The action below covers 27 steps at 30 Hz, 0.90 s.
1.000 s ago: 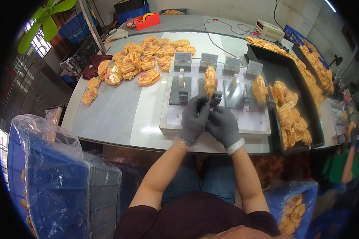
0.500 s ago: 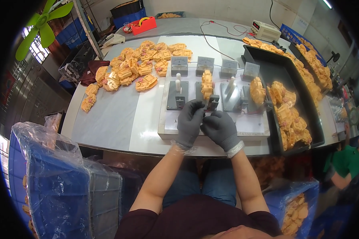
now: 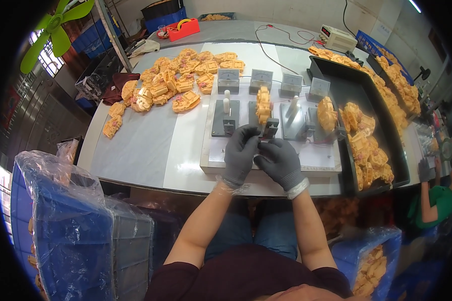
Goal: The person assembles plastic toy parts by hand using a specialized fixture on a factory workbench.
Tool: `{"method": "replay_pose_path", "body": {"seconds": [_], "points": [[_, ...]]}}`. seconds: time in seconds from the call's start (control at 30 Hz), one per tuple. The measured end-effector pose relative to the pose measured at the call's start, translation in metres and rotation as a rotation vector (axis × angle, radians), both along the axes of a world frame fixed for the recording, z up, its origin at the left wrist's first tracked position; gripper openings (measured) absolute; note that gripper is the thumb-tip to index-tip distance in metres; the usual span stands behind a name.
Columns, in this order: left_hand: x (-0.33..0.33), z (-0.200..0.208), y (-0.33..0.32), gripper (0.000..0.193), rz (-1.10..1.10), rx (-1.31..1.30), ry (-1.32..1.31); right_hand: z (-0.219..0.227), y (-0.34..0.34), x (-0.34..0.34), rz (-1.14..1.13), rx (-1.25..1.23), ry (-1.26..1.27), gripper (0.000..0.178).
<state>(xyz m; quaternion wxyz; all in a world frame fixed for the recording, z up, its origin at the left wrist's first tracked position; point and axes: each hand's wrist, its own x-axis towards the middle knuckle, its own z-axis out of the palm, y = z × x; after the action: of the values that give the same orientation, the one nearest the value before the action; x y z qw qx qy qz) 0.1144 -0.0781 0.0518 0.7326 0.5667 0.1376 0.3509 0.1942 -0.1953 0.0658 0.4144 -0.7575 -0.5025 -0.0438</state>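
Observation:
Both my hands wear grey gloves and meet at the front of a white test board (image 3: 221, 159). The bent fingers of my left hand (image 3: 241, 153) are pinched together just below a small black block (image 3: 271, 128). Close beside it, my right hand (image 3: 280, 161) is also closed, thumb against fingers. Whatever the fingertips hold is too small and hidden to make out. Above them, a yellow-orange plastic housing (image 3: 263, 104) stands upright in the second fixture. Another housing (image 3: 327, 114) sits in the rightmost fixture. Panel meters (image 3: 261, 80) line the board's back edge.
Piled housings (image 3: 165, 83) lie at the table's left. On the right, a black tray (image 3: 331, 70) holds more. Blue plastic-lined bins (image 3: 75, 231) flank my legs. A power supply (image 3: 338, 39) with red leads and a red tape dispenser (image 3: 184, 31) stand behind. A person in green (image 3: 437, 205) is at far right.
My right fingers have shifted slightly up beside the left ones. The whole view has moved a little. At far right, the person in green has raised a gloved hand to the table.

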Motion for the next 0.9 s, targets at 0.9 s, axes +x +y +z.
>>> {"method": "replay_pose_path", "body": {"seconds": [0.9], "points": [[0.0016, -0.0060, 0.0011, 0.023, -0.003, 0.025, -0.011, -0.0001, -0.0008, 0.0003, -0.013, -0.017, 0.006, 0.028]]}}
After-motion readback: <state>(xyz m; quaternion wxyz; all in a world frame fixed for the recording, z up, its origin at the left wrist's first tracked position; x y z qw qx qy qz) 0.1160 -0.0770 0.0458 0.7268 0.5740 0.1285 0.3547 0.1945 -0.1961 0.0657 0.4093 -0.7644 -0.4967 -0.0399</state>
